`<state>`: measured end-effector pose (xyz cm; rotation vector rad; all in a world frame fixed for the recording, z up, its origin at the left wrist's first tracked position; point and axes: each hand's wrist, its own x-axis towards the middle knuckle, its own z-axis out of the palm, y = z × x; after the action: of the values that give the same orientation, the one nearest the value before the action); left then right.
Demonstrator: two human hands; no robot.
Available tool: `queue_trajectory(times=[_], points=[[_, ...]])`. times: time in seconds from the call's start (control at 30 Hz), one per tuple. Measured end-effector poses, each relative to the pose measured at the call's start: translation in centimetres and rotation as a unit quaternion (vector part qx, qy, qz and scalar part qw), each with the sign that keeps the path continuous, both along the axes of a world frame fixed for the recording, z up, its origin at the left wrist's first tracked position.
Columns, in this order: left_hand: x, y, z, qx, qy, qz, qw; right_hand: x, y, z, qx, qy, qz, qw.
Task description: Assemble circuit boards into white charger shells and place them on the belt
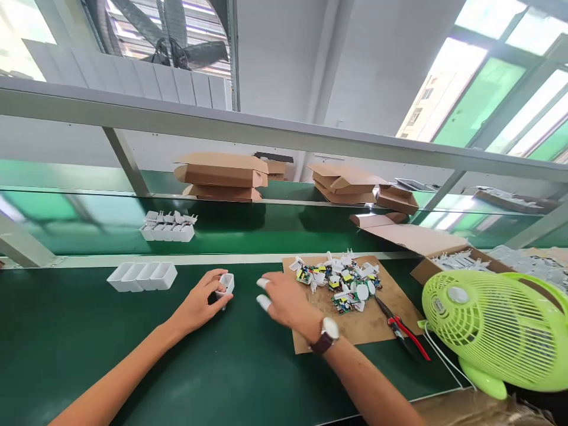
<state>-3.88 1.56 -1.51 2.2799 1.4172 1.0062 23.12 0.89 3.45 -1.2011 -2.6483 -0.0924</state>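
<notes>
My left hand [205, 300] is closed around a small white plastic casing [228, 283], open at the top, on the green work surface. My right hand [284, 299] hovers to its right, with white covers on two fingertips. Those fingers are apart and nothing shows between them. Beside this hand, a pile of small circuit boards [337, 281] with white plug parts lies on a flat cardboard sheet [368, 325]. Red-and-black pliers [399, 328] rest at the pile's right side. What lies inside the casing is too small to make out.
A white divided tray [142, 277] stands at left; behind it, another tray [167, 229] carries white plug parts. A green fan [492, 328] takes up the right side, in front of an open carton [426, 266] of white parts. Cardboard boxes [222, 171] sit beyond the conveyor.
</notes>
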Motion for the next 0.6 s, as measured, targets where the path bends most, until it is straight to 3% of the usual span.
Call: queue_trajectory(times=[0.1,0.23,0.4,0.6], points=[[-0.1,-0.9,-0.9,0.015,-0.024,-0.016,0.999,5.6,0.8,1.3,0.019,-0.006,-0.151,0.988],[0.1,-1.6,-1.5,0.032,-0.048,-0.033,0.998,9.7,1.3,2.1,0.004,-0.015,-0.204,0.979],[0.0,-2.2,-1.5,0.034,-0.060,-0.047,0.997,9.9,2.2,3.0,0.019,-0.009,-0.230,0.973],[-0.2,-2.8,-1.4,0.023,-0.065,-0.052,0.996,7.2,2.2,2.6,-0.018,-0.027,-0.157,0.987]])
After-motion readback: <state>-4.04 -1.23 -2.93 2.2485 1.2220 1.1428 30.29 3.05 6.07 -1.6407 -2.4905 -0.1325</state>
